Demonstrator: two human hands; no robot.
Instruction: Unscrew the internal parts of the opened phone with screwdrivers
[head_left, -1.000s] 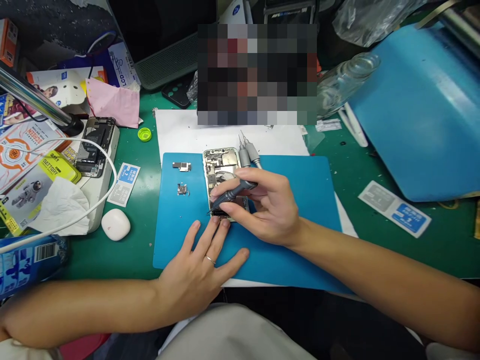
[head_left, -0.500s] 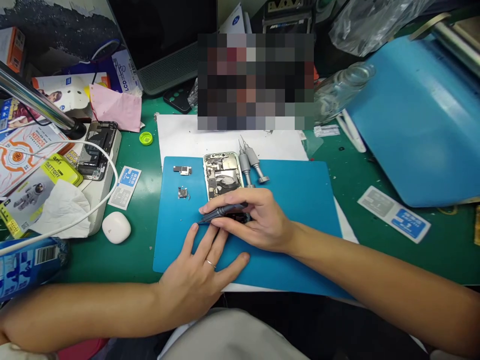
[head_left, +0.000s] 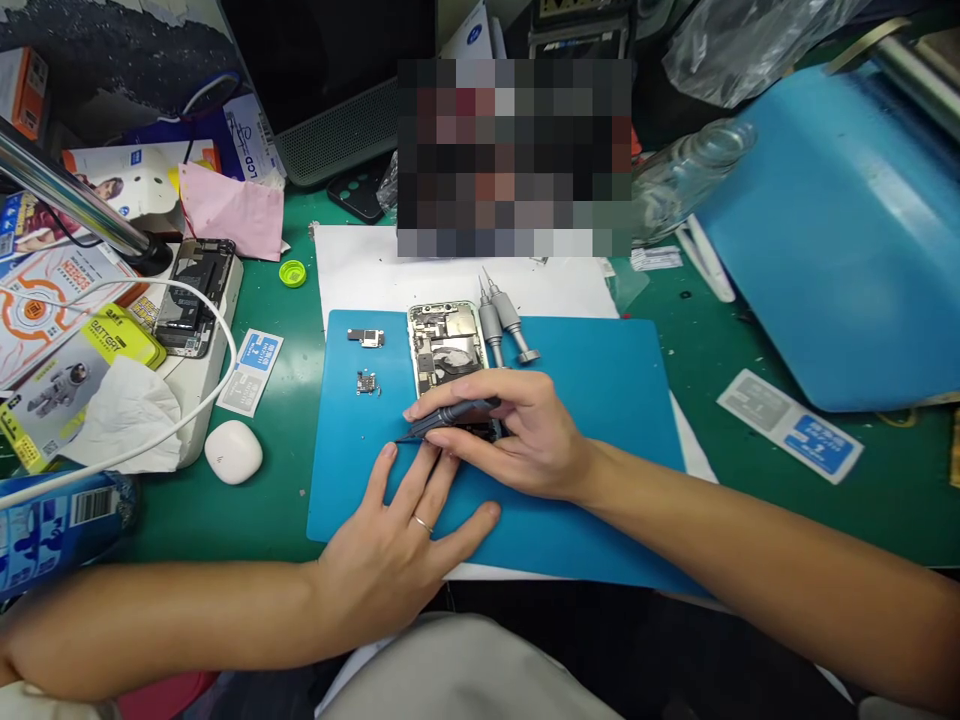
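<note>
My right hand (head_left: 525, 435) pinches dark tweezers (head_left: 454, 415) between thumb and fingers, with the pointed tip aimed left and down at the blue mat (head_left: 600, 400). Close to that tip are the fingertips of my left hand (head_left: 409, 540), which lies palm down with its fingers spread and wears a ring. Behind my right hand is an opened phone (head_left: 448, 345) with its inner parts bare; the hand covers its lower end. Left of the phone lie a small metal-covered board (head_left: 366, 338) and a smaller circuit part (head_left: 366, 382). Two grey screwdrivers (head_left: 491, 325) rest at the phone's right.
A white earbud case (head_left: 233, 452), a wipe packet (head_left: 253, 372) and a white cable (head_left: 217, 400) lie left of the mat. Another opened phone (head_left: 196, 300) sits further left. At the right are another packet (head_left: 791, 425), a glass jar (head_left: 694, 175) and a large blue sheet (head_left: 832, 250).
My right hand and the tweezers have shifted very slightly to the right. My left hand stays where it was, and the phone parts have not moved.
</note>
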